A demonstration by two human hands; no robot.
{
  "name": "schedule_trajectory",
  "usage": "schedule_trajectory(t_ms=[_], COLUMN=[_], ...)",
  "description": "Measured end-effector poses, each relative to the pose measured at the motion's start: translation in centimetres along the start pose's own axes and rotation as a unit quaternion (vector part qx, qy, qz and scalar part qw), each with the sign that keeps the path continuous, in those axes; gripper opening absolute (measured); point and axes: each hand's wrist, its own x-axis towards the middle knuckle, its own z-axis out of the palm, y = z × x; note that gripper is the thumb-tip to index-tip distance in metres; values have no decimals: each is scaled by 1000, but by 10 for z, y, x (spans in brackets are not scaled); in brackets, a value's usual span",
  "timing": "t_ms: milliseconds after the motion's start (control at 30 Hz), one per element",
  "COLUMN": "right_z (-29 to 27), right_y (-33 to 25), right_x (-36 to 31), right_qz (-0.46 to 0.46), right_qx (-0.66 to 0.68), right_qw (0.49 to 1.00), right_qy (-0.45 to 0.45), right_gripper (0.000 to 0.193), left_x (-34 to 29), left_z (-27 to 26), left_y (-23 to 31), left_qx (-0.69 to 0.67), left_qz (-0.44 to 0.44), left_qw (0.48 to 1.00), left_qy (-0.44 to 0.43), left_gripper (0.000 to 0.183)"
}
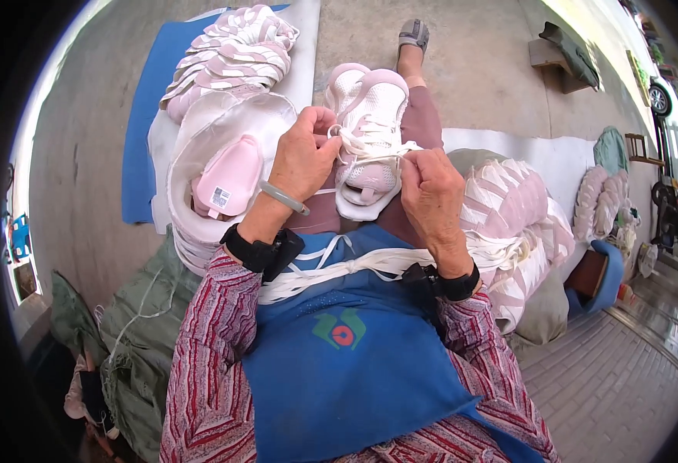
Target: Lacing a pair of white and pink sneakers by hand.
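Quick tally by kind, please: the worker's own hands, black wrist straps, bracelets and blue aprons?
Left hand and right hand, both at the white laces: 2
Black wrist straps, one on each wrist: 2
Grey bracelet: 1
Blue apron: 1
Total: 6

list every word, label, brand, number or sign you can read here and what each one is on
No words or numbers can be read for certain.
White label with dark print, on the pink sole-shaped piece: too small to read.
Green and red emblem on the blue apron: a sign with no readable words.
White and pink shoe: no readable text.
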Motion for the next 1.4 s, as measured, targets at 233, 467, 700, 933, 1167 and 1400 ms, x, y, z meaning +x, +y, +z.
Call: schedule_trajectory(t_ms=[233, 467, 700, 933, 1167, 1400], right_z=[5, 52, 12, 25, 30, 19], right_y=[33, 79, 53, 58, 40, 57], right_x=[32, 46, 38, 25, 22, 11], right_qz=[106, 111, 268, 338, 326, 330], right_qx=[69, 23, 457, 756, 601, 489], right_qw=[991, 993, 847, 547, 722, 808], right_qy=[-47, -41, -50, -126, -106, 17], right_gripper=[25, 43, 32, 39, 42, 32], left_x=[-36, -78, -84, -80, -83, -87], left_z=[-11, 34, 46, 39, 23, 26], left_y=[24, 13, 10, 17, 42, 35], left_qx=[118, 194, 264, 137, -13, 110], left_qz=[109, 169, 134, 45, 72, 77], left_qw=[982, 955, 945, 983, 994, 986], left_qy=[103, -150, -142, -112, -76, -100], left_gripper=[11, 28, 33, 39, 42, 35])
